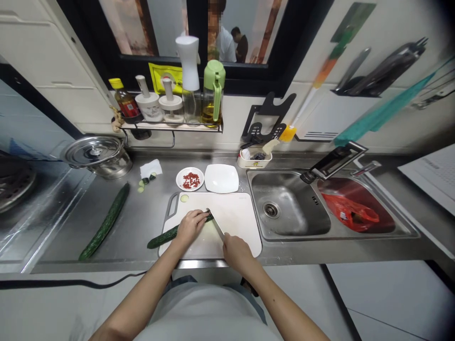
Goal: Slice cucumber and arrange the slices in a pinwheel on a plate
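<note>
Two hands (213, 240), cucumber (164, 237), knife (217, 225), white cutting board (234, 210)

The counter (142, 237) is glossy metal, the cutting board (231, 213) smooth matt plastic, the cucumber (165, 237) rough-skinned.

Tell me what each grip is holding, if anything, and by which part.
The right grip holds a knife at its handle end, the handle hidden in the fist. The left grip holds a cucumber from above, near the end beside the knife.
</note>
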`<state>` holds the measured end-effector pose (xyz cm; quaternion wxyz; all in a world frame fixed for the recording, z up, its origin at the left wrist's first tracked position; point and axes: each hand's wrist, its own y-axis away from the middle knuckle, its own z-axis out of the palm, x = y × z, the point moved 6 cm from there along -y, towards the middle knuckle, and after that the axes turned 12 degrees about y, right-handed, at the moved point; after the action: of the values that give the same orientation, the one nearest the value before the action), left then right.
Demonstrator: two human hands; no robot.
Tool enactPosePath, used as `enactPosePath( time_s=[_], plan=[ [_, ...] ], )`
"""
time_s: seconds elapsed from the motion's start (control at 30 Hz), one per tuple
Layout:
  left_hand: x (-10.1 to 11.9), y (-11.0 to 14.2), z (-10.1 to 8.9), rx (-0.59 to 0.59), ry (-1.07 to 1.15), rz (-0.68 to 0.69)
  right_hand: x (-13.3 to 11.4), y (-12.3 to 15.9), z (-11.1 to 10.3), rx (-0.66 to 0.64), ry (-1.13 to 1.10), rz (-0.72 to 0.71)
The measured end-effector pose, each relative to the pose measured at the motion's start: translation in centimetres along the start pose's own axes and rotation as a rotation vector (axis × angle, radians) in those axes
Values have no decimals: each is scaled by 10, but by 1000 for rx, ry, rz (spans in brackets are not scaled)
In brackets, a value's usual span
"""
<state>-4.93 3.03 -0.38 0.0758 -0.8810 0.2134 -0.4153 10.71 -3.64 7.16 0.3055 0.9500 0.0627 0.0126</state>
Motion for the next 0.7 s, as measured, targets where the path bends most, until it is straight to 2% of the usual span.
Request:
enactPosePath(
  time_s=[0.4,0.7],
  plan=[
    [-2,0,1,-9,-5,2,-8,-17,-4,43,2,-18],
    [-3,0,2,-11,0,-3,-1,-7,4,17,-14,-22]
  ],
)
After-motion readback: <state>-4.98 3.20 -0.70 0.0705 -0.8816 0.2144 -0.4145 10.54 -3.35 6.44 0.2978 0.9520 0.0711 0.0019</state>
